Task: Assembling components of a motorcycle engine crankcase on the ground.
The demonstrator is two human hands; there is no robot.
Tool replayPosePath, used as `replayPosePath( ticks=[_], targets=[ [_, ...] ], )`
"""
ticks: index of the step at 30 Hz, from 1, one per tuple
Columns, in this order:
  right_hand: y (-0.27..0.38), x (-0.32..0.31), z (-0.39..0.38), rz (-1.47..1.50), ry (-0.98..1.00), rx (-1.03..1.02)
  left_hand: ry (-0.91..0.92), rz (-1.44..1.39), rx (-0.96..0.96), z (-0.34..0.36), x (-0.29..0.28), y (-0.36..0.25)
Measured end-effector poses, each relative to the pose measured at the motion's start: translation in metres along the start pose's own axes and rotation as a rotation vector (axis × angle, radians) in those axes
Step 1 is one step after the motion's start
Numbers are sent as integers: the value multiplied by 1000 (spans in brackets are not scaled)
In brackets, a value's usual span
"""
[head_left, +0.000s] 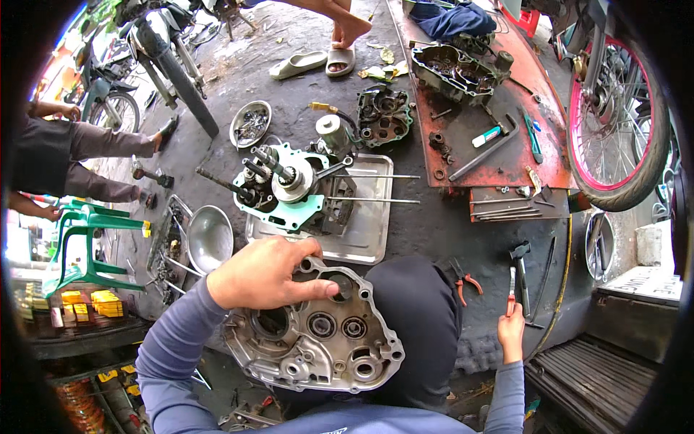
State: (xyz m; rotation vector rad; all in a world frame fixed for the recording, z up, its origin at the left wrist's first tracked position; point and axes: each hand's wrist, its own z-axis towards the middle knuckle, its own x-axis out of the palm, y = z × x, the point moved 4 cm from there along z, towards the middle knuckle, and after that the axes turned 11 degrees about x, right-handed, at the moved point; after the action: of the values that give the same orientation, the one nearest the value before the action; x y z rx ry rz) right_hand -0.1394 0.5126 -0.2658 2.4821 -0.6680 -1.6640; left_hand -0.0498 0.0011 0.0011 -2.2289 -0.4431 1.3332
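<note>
My left hand (267, 275) grips the top edge of an aluminium crankcase half (325, 340) resting across my legs, its bores and bearings facing up. On the right, my right hand (510, 333) is closed on a red-handled metal tool (512, 288), just left of a hammer (522, 267). Orange-handled pliers (463, 286) lie nearer the middle. Ahead, another engine case with gears and shafts (278, 188) and a pale green gasket sits with a cylinder and long studs over a steel tray (372, 247).
A steel bowl (210, 242), a bowl of small parts (251, 123) and a dark cover (384, 116) lie around. Right stand a red metal bench (535, 166) with tools and a pink-rimmed wheel (614, 123). Left are green chairs (83, 267) and another person (101, 141); someone's bare foot (350, 32) is at top.
</note>
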Motion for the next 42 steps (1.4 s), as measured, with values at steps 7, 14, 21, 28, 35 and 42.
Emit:
replayPosePath(
  ticks=[7,14,21,28,35,42],
  targets=[
    [-26,26,10,-172,-204,-59,-200,-93,-54,-43,-15,-5],
    [124,-47,-55,1089,964,-66,-700,-12,-216,-155,-48,-16],
    [127,-95,12,890,1055,-528,-730,26,-649,-222,-62,-27],
    [107,51,82,484,685,-217,-529,-140,-684,-242,-61,-8],
    [109,119,70,610,467,-58,-595,-1,-646,-288,-84,79],
    [45,71,1,737,188,103,-522,-277,-178,-249,-68,187]
  ],
)
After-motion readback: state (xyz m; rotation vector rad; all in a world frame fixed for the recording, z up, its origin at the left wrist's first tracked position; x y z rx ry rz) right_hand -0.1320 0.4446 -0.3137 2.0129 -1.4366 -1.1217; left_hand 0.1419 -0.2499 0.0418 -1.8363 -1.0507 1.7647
